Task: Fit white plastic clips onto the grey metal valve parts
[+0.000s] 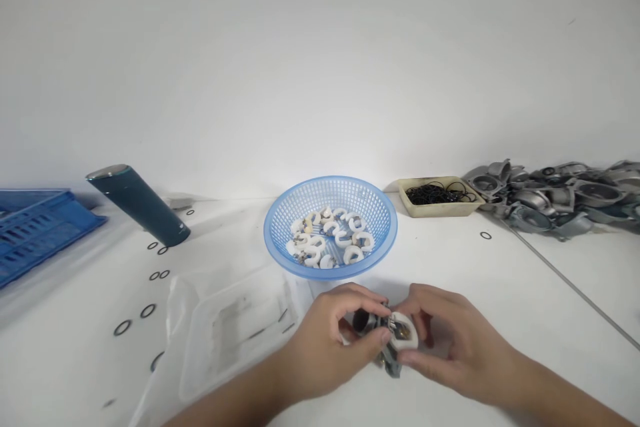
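Note:
My left hand (336, 337) is closed around a grey metal housing (390, 365), whose dark round opening shows beside the fingers. Against this housing sits a white ring-shaped part (411, 333) with small metal pieces inside it. My right hand (453, 340) grips the white part by its right edge, thumb below and fingers above. Part of the housing is hidden by my fingers. Just beyond both hands stands a blue plastic basket (331, 273) with several similar white ring-shaped parts (353, 255) in it.
A cream tray (440, 211) holds black rubber rings (435, 193). Grey metal housings (550, 197) are piled at right. On the left are a clear plastic container (200, 347), loose black rings (149, 311), a dark teal tumbler (143, 207) and a blue crate (45, 230).

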Demonstrator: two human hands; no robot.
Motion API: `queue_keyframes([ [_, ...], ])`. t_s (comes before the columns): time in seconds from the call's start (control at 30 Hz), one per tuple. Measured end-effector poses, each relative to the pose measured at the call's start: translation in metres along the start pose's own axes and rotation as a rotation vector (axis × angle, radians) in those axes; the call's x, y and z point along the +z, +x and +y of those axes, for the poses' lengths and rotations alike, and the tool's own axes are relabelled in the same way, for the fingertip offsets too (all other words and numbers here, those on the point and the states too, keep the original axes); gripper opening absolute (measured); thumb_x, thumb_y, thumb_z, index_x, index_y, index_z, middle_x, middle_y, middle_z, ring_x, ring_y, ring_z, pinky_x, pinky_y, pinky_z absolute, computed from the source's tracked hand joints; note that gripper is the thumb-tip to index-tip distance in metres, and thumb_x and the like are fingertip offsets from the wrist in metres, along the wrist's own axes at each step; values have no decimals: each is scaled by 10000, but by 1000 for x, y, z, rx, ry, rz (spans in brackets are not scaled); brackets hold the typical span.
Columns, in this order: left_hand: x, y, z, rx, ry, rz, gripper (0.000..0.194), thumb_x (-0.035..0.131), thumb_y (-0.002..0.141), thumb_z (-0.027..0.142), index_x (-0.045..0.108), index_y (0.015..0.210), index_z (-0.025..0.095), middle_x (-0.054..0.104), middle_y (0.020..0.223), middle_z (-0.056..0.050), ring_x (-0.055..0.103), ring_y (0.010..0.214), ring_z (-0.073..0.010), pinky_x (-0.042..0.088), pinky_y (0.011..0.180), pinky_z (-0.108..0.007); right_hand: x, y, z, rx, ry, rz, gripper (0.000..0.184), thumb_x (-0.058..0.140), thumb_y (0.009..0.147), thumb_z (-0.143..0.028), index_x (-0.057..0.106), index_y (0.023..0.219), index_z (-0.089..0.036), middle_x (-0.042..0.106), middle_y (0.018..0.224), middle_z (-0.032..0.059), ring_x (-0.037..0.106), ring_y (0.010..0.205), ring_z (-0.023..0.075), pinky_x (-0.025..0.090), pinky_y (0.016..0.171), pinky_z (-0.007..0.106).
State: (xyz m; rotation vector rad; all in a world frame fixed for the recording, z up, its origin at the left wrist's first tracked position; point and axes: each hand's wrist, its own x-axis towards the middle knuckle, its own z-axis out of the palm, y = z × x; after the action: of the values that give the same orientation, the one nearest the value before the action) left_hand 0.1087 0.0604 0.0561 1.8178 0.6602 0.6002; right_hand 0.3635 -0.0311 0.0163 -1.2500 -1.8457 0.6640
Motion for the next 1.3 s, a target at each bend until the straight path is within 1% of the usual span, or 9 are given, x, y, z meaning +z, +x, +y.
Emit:
queue_keyframes([
  [0.13, -2, -1, 0, -49, -36, -13, 275, 890, 913, 346, 944, 1166, 254, 835, 1371, -129, 847, 1141, -310, 628, 731, -294, -2, 1, -5, -22, -26, 0, 367, 849, 1050, -615, 810, 1087, -252, 645, 817, 21, 640, 717, 211, 513, 635, 315],
  [0.27, -3, 0, 1, -75, -62, -18, 268, 909, 893, 346, 948, 1136, 241, 829, 1356, -135, 852, 1097, -303, 628, 691, -282, -5, 4, -11, -108, -76, 0, 350, 838, 1065, -596, 816, 1145, -256, 672, 837, 29, 666, 712, 214, 521, 642, 324],
  [0.5, -3, 1, 4, -58, -89, -52, 269, 935, 829, 260, 939, 1096, 226, 810, 1315, -139, 847, 1121, -305, 633, 663, -235, -5, 3, -13, -296, -410, 69, 364, 832, 1068, -581, 786, 1203, -247, 659, 837, 25, 603, 648, 202, 413, 591, 332],
  [0.7, -6, 5, 3, 4, -106, -102, 271, 918, 808, 217, 934, 1078, 208, 809, 1272, -137, 848, 1066, -281, 641, 692, -245, -1, 2, -15, -301, -525, 30, 342, 829, 1048, -569, 747, 1125, -246, 657, 844, 24, 602, 640, 210, 391, 593, 342],
  [0.8, -8, 7, 0, 29, -104, -144, 263, 917, 835, 237, 927, 1096, 206, 808, 1244, -129, 835, 1034, -266, 648, 708, -264, 1, 4, -18, -300, -475, 59, 382, 886, 999, -528, 697, 1185, -253, 692, 860, 14, 642, 662, 217, 420, 615, 340],
  [0.9, -9, 7, -2, 89, -83, -151, 246, 907, 878, 269, 910, 1115, 201, 809, 1234, -135, 829, 1031, -270, 660, 736, -291, 4, 4, -18, -248, -341, 30, 398, 891, 976, -429, 659, 1256, -267, 724, 890, 1, 675, 700, 210, 450, 641, 314],
  [1.03, -7, 4, -2, 132, -13, -110, 236, 854, 919, 237, 868, 1153, 212, 813, 1308, -140, 821, 1150, -305, 650, 786, -313, 11, 0, -11, -41, -176, -22, 261, 833, 968, -420, 653, 1096, -282, 686, 840, -21, 622, 661, 181, 415, 609, 276],
  [1.2, -2, -3, -4, 147, 9, -124, 237, 748, 1010, 278, 721, 1241, 237, 772, 1292, -115, 766, 1040, -253, 626, 855, -355, 16, 0, -7, 46, -129, -22, 358, 869, 903, -480, 585, 956, -268, 610, 758, -44, 540, 634, 163, 347, 598, 263],
  [1.3, 0, -5, -12, 229, -35, -181, 377, 795, 960, 329, 656, 1303, 260, 699, 1344, -114, 729, 1053, -254, 617, 889, -371, 17, 3, -10, 88, -92, -32, 426, 875, 896, -531, 543, 913, -266, 569, 732, -58, 480, 617, 146, 302, 584, 257],
])
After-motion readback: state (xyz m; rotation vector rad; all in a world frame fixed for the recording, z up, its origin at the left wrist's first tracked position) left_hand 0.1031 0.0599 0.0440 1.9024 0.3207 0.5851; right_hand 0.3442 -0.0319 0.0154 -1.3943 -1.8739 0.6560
